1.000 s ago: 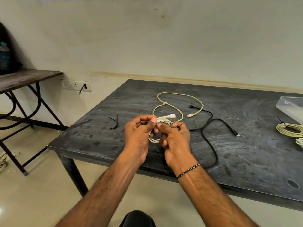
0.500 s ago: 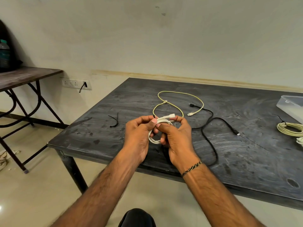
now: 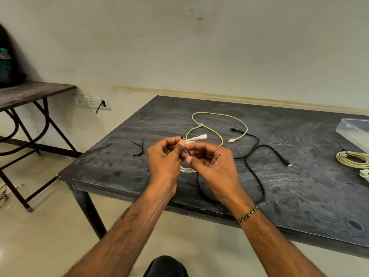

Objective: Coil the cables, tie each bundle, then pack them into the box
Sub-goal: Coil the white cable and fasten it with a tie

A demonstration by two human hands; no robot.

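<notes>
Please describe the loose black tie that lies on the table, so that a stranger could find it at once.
Start at the dark table and go to its left part, near the edge that faces the wall sockets. There, left of the left hand, lies the black tie, short, thin and bent. Unlike the long black cable right of the hands, it is small and lies alone.

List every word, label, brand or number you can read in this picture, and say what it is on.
None can be read.
Bottle on the side table: it has a teal label, too blurred to read.
Wall sockets: no readable marking.
Cable plugs, clear box, bracelet: no print shows.
</notes>
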